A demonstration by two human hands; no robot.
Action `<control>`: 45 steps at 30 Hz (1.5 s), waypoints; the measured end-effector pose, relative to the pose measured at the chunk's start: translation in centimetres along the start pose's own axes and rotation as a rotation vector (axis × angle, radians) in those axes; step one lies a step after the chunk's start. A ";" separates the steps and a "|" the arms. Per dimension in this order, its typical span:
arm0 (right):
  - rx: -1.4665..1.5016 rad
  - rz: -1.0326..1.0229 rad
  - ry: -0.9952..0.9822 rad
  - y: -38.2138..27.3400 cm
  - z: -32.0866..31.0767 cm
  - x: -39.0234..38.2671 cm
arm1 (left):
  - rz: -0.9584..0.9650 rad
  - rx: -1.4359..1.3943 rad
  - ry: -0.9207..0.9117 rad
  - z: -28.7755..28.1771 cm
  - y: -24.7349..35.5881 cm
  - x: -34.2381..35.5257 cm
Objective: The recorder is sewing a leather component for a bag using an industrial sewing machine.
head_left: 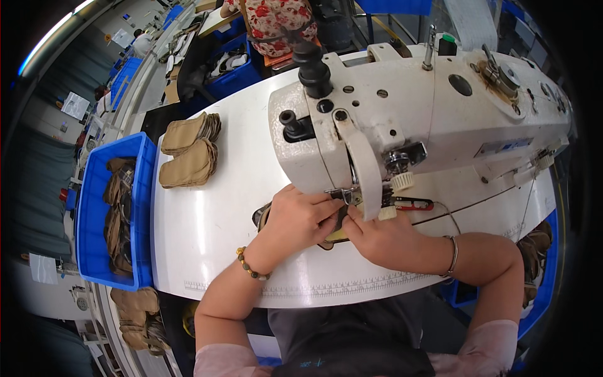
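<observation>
Under the needle area of a white industrial sewing machine (377,113), my two hands meet at a small fabric piece (339,235) with a dark ribbed part and a yellowish edge. My left hand (301,217) lies over it, thumb and fingers pinched close to the presser foot (353,196). From the other side my right hand (384,239) has its fingertips closed on the same piece. Most of the fabric is hidden beneath my hands; a dark edge shows left of my left hand. Red-and-black thread snips (414,204) lie just beyond my right hand.
Two stacks of tan fabric pieces (188,164) sit on the white table (245,144). A blue bin (146,207) of dark and brown pieces stands at its left edge; another blue bin (545,286) is at right. Someone in a floral top (279,25) sits beyond.
</observation>
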State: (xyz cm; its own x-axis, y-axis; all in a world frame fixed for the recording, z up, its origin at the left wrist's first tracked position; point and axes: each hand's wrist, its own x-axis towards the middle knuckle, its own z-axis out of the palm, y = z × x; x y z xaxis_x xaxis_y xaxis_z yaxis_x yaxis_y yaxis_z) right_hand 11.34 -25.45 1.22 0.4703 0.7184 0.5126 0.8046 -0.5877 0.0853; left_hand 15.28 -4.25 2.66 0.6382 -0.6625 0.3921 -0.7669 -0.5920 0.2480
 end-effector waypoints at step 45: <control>0.055 0.033 -0.106 0.4 0.7 0.2 | -0.213 0.050 -0.232 -2.0 1.1 1.1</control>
State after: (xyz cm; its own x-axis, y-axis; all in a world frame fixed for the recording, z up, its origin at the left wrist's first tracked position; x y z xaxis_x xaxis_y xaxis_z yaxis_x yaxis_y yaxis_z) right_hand 11.99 -25.26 0.74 0.5302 0.7358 0.4212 0.8052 -0.5927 0.0218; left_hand 15.03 -4.74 5.11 0.7870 -0.6047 0.1226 -0.6137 -0.7466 0.2570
